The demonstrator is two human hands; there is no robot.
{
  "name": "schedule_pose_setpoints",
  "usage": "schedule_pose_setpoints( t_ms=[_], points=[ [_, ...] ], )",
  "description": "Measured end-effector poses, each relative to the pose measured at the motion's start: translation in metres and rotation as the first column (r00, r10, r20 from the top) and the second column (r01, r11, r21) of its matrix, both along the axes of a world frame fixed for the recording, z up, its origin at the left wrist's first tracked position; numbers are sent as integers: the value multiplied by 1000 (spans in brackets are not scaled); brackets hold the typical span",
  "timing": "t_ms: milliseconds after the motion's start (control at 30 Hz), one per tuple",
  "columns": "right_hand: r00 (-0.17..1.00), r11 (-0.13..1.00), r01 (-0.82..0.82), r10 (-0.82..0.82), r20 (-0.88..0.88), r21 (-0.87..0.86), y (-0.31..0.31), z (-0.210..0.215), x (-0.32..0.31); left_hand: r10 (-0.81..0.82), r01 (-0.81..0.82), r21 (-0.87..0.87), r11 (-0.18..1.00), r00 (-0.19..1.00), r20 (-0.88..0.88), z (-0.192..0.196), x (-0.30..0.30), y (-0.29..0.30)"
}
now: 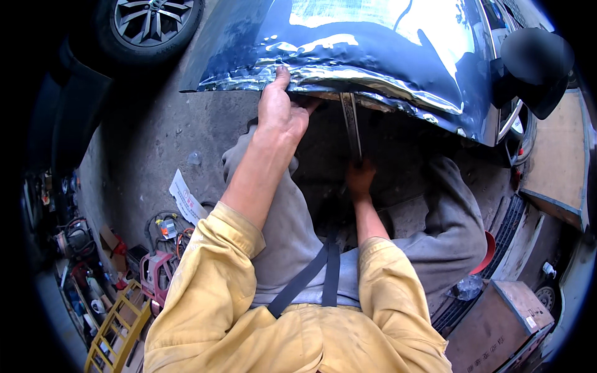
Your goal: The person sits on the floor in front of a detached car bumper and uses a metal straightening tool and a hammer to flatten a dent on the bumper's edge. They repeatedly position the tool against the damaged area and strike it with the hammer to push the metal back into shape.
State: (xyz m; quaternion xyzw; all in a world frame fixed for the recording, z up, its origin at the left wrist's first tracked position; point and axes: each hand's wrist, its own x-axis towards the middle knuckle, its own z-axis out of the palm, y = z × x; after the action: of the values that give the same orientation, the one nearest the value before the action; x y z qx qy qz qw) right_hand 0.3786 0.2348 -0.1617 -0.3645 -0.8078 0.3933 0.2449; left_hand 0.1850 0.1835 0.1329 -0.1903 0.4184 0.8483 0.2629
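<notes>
The left hand (281,112) is pressed up against the lower edge of a dark blue car panel (373,43), thumb on the shiny, dented lip and fingers curled under it. The right hand (359,177) is closed round the near end of a long flat metal bar (351,124) that runs up behind that same lip.

If the bar slips off the metal, I'd expect it to jump toward the left-hand fingers just beside it, or to scrape the paint. The bent lip looks sharp enough to cut a bare thumb.

Room is tight: the panel hangs low over the knees in grey trousers (429,217). A wooden box (497,323) sits near right, a yellow ladder (118,329) and what seem to be tools clutter the near left. Bare concrete floor (161,130) lies open on the far left.
</notes>
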Motion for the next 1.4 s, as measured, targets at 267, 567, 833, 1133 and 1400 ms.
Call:
schedule_pose_setpoints(
  t_ms=[267, 567, 833, 1133, 1400],
  points=[
    [997, 995, 78, -78, 7, -54, -24, -17, -32, 24, -24, -3, 1000, 999, 48, -1, 0, -3],
    [1000, 998, 14, -15, 22, 67, -13, -6, -13, -26, 25, -61, 998, 999, -20, -6, 0, -3],
    [999, 989, -8, 14, 40, -148, -3, 46, 4, -157, 144, -191, 971, 986, -58, -23, 30, -24],
    [979, 929, 179, -136, 151, -325, -54, 60, 62, -398, 407, -7, 913, 888, -229, -27, 44, -13],
    [872, 836, 448, -330, 362, -317, -52, 30, 118, -486, 533, 112, 839, 825, -289, -45, 22, 14]
  ],
)
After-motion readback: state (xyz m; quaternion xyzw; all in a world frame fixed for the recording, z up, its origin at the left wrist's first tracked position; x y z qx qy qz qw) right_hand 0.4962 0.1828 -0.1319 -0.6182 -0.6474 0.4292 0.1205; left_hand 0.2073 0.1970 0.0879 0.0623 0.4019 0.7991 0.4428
